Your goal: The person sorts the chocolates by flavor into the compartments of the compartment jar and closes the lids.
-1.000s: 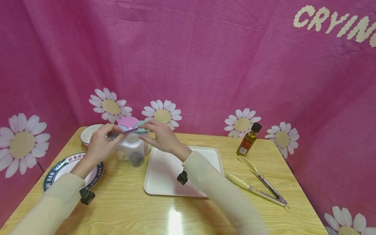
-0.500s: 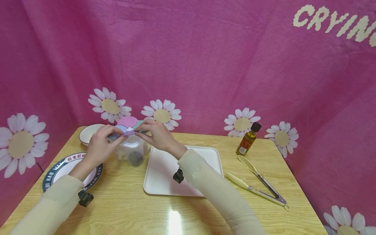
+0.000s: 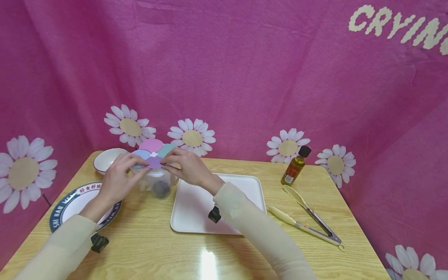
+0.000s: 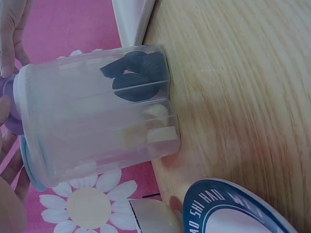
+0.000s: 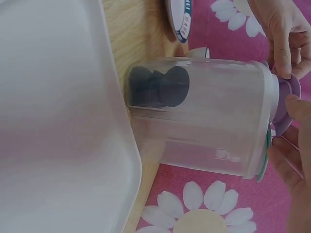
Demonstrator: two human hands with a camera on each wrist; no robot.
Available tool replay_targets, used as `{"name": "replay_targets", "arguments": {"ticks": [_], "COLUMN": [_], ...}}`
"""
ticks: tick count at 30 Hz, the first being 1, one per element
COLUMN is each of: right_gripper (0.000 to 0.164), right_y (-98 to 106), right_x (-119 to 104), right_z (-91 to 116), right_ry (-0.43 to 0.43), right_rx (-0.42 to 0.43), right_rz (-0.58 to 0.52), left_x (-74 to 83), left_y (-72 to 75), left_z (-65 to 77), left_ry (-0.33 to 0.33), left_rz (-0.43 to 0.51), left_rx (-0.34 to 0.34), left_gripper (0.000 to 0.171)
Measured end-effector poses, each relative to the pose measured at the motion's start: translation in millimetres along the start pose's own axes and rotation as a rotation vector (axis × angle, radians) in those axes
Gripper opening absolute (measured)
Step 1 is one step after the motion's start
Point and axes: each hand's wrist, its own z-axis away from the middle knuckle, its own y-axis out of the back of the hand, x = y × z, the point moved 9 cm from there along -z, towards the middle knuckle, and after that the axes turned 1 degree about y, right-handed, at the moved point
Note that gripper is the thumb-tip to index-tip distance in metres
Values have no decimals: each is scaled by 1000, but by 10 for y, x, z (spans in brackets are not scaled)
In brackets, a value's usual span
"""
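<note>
A clear container with coloured lids like petals stands at the table's back left. Dark round slices and pale chunks lie in separate compartments at its bottom. The front purple lid lies over the container's opening. My left hand pinches that lid's left edge, thumb toward the front. Opposite it, my right hand pinches the right edge between thumb and curled fingers. Beside them are the pink lid, the blue lid and the green lid, all lying flat.
A white tray lies right of the container. Farther right are an oil bottle and spread tongs. A rimmed plate sits at front left, a white bowl behind it. A pink curtain hangs behind the table.
The purple lid has swung down from a raised, edge-on tilt to lie over the container's opening. Both hands have come down slightly with it; the right hand's fingers have moved onto its edge.
</note>
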Motion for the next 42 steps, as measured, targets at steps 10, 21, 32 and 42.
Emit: {"name": "replay_targets", "arguments": {"ticks": [10, 21, 32, 42], "right_gripper": [19, 19, 21, 26], "right_y": [-79, -68, -94, 135], "right_x": [-24, 3, -12, 61], "right_z": [52, 37, 78, 299], "right_ry": [28, -17, -49, -78], "right_rx": [-30, -16, -19, 20], "right_rz": [91, 53, 84, 48], "left_x": [84, 95, 78, 217], "left_y": [-51, -79, -96, -129], "left_z": [37, 46, 87, 12], "left_ry": [-69, -52, -50, -61], "left_rz": [-39, -11, -20, -47], "left_rx": [-27, -19, -26, -108], "left_gripper": [28, 22, 24, 26]}}
